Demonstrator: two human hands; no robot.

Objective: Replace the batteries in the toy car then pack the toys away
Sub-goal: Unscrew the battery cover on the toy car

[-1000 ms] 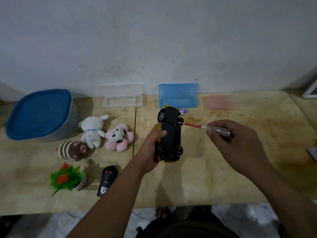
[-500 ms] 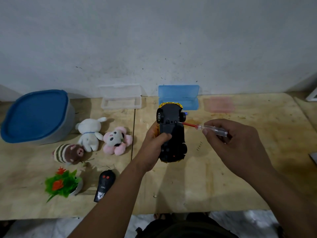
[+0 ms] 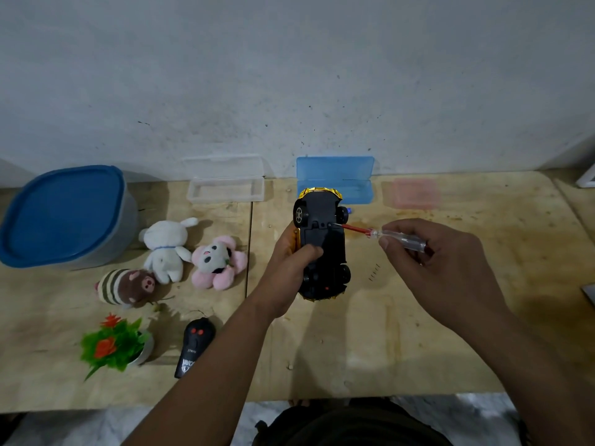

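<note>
My left hand (image 3: 286, 268) grips the yellow toy car (image 3: 322, 243) upside down above the table, black underside facing me, thumb across the battery cover. My right hand (image 3: 441, 265) pinches a screwdriver (image 3: 383, 235) with a clear handle and red shaft. Its tip touches the car's underside near the far wheels. A black remote control (image 3: 194, 347) lies on the table at the lower left. Three plush toys lie left of the car: a white one (image 3: 165, 246), a pink one (image 3: 217, 260) and a striped brown one (image 3: 124, 286).
A grey tub with a blue lid (image 3: 62, 217) stands at the far left. A clear open case (image 3: 225, 188) and a blue open case (image 3: 341, 177) sit against the wall. A small fake plant (image 3: 114, 347) stands near the table's front edge (image 3: 354, 395).
The car was turned from tilted on its side to fully underside up and lifted slightly toward the wall. The screwdriver tip stayed at the underside near the far wheels.
</note>
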